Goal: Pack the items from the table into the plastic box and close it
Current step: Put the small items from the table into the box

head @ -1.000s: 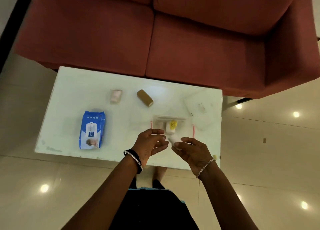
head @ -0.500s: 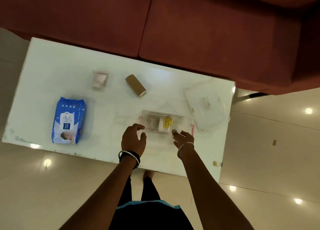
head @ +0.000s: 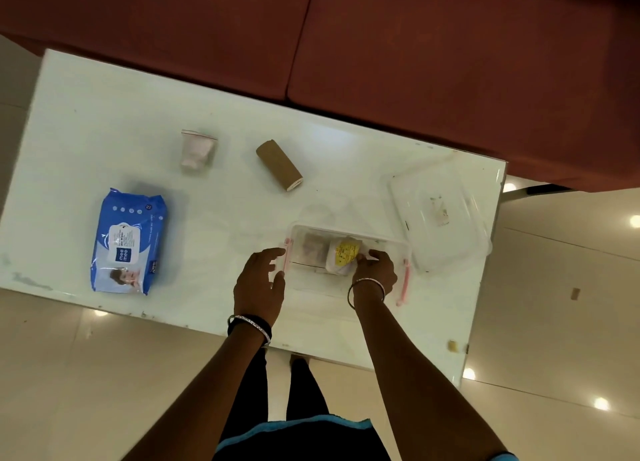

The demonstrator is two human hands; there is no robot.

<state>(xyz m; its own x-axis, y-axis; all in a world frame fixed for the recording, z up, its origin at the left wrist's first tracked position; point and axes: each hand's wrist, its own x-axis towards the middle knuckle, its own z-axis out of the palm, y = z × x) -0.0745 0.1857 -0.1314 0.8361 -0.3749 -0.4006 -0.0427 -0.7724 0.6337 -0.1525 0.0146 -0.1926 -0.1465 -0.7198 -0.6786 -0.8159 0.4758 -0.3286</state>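
table (head: 104,121) edges frame the work: a white glossy rectangle whose 12 o'clock edge runs under a red sofa (head: 450,62) and whose 6 o'clock edge faces the person. open bare surface stretches across the 9 to 11 o'clock half, while the 3 o'clock end is crowded.

plastic box (head: 388,242), clear with pink latches at its two short ends, sits near the 6 o'clock edge, right of centre. its lid (head: 460,238), clear and rectangular with rounded corners, lies flat just beside it at 2 o'clock, close to the table's 3 o'clock edge.

left hand (head: 259,284) rests at the box's 9 o'clock end, fingers loosely spread and lying against the wall by the pink latch, clasping nothing. right hand (head: 375,266) reaches inside the box, fingertips pinched together on a soft white packet with a yellow label (head: 344,252). a pale flat item (head: 311,249) lies in the box at the packet's 9 o'clock side; what it is cannot be told.

outside the box, well apart from it: a blue glossy pack of wet wipes (head: 128,242) at 9 o'clock near the front edge, a small clear zip bag (head: 198,152) with something pinkish inside at 11 o'clock, and a tan cylindrical roll (head: 278,165) lying on its side at 12 o'clock.
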